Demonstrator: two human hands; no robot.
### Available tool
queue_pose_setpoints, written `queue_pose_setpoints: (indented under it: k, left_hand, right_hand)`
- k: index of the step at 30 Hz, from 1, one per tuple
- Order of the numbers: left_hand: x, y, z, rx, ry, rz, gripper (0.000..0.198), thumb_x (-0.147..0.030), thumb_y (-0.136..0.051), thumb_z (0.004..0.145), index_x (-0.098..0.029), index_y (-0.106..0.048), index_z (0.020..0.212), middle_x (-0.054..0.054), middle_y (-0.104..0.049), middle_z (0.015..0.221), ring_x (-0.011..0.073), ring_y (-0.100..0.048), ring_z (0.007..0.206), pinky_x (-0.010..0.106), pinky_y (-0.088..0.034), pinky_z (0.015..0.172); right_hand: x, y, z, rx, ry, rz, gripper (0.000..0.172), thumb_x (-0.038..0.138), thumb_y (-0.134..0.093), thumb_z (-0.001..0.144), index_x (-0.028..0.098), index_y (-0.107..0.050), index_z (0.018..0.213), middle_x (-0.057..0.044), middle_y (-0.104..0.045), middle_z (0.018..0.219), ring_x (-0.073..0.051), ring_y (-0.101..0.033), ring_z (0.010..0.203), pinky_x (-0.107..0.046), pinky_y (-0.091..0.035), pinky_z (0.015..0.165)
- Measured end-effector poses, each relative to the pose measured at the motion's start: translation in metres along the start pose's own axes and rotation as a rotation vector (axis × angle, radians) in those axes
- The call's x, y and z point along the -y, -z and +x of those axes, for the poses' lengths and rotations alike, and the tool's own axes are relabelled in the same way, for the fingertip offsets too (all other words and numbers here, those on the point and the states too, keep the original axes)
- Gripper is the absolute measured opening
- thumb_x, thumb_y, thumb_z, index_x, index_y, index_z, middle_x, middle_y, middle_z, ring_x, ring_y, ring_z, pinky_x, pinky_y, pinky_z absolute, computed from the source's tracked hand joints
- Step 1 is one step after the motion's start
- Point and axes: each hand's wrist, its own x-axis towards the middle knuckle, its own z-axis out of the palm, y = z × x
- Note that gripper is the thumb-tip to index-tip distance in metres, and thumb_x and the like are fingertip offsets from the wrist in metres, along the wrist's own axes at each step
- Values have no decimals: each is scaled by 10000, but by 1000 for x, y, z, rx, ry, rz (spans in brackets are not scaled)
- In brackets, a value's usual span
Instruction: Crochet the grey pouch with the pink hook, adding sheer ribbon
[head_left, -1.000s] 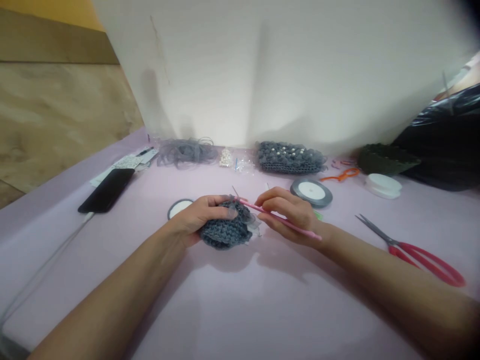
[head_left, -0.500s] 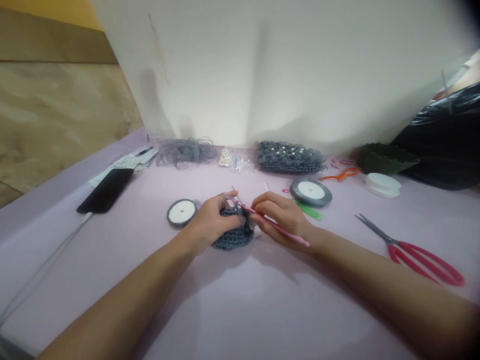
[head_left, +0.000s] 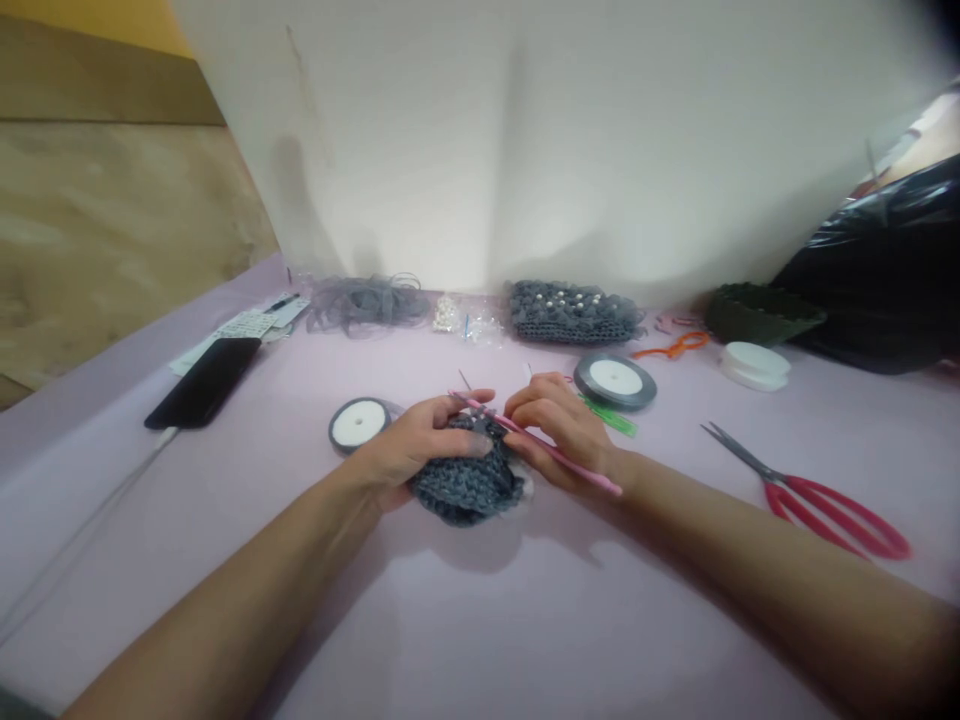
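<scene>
My left hand [head_left: 420, 440] is closed on a blue-grey crochet piece [head_left: 466, 490], thumb across its front and index finger along its top edge. A pink crochet hook [head_left: 566, 461] slants across, its tip end at the upper edge of the piece. My right hand [head_left: 559, 425] pinches the hook by its middle, fingers close to the stitches. Just left of the piece lies a spool of grey ribbon [head_left: 358, 424], partly covered by my left hand. The exact stitch at the hook's tip is too small to make out.
Behind my hands stand a pearl-studded crochet piece [head_left: 576, 312], loose grey ribbon [head_left: 367, 302] and a bag of pearls [head_left: 446, 315]. Rightward lie another ribbon spool [head_left: 615, 380], white spools [head_left: 754, 366] and red-handled scissors [head_left: 832, 512]. A phone [head_left: 204, 383] with a cable lies left.
The crochet piece has tilted and come lower, so more of its front and lower opening shows. My left hand has turned with it; the right hand still grips the hook.
</scene>
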Motion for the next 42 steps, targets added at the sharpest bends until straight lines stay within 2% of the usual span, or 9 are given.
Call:
queue_pose_setpoints:
  k: [3, 9, 14, 20, 28, 30, 37, 39, 42]
  left_hand:
    - [-6, 7, -2, -10, 3, 44, 729, -148, -787, 675, -165, -502, 1346, 104, -679, 1119, 207, -669, 911, 348, -475, 855]
    - [-9, 9, -3, -41, 12, 104, 734, -150, -791, 676, -177, -504, 1351, 96, -687, 1120, 203, -678, 895, 346, -483, 849]
    - [-14, 18, -6, 5, 20, 88, 658, -149, -775, 701, -177, -540, 1315, 100, -706, 1083, 211, -692, 873, 344, -500, 815]
    - [-21, 31, -8, 120, 53, 112, 586, -146, -762, 722, -175, -588, 1281, 98, -733, 1004, 197, -702, 832, 309, -519, 774]
    - [-24, 42, -8, 215, 74, 130, 541, -117, -749, 722, -161, -632, 1249, 99, -744, 967, 193, -707, 825, 292, -547, 753]
    - [-23, 46, -8, 221, 85, 130, 506, -116, -758, 710, -144, -665, 1207, 99, -747, 945, 183, -705, 802, 276, -555, 735]
    - [-24, 52, -10, 199, 110, 145, 353, -111, -755, 701, -136, -746, 1053, 76, -757, 856, 158, -701, 714, 239, -565, 668]
    - [-25, 52, -10, 208, 111, 155, 338, -115, -746, 702, -134, -751, 1039, 80, -759, 853, 160, -700, 690, 254, -569, 672]
    - [-25, 53, -9, 208, 121, 182, 308, -127, -735, 697, -128, -756, 1004, 93, -762, 859, 175, -702, 668, 273, -573, 664]
  right_hand:
    - [-2, 2, 0, 27, 3, 15, 47, 207, -550, 926, 198, -509, 947, -63, -630, 856, -188, -584, 787, -356, -437, 726]
    - [-3, 5, 0, 40, 18, 29, 71, 191, -569, 917, 191, -513, 960, -73, -625, 866, -187, -571, 792, -355, -461, 721]
    - [-3, 10, 3, 89, 25, 10, 87, 174, -576, 912, 185, -517, 975, -86, -629, 887, -191, -564, 800, -369, -475, 726]
    - [-7, 17, 6, 161, 56, -20, 73, 206, -588, 911, 191, -532, 957, -95, -633, 901, -199, -567, 784, -357, -475, 689]
    - [-3, 24, 12, 249, 79, -44, 59, 213, -589, 919, 204, -537, 946, -79, -643, 932, -184, -548, 785, -356, -452, 728]
    - [0, 24, 13, 238, 42, 21, 54, 190, -582, 921, 192, -536, 948, -76, -640, 920, -177, -549, 789, -356, -449, 742]
    - [4, 23, 15, 220, -226, 357, 56, 155, -539, 945, 178, -543, 894, -53, -617, 873, -149, -570, 817, -294, -450, 741]
    - [4, 25, 16, 247, -224, 346, 60, 161, -531, 950, 176, -547, 894, -56, -612, 870, -149, -568, 816, -285, -448, 731]
    - [6, 29, 19, 300, -146, 234, 53, 180, -542, 945, 171, -560, 897, -71, -609, 890, -153, -559, 801, -281, -442, 711]
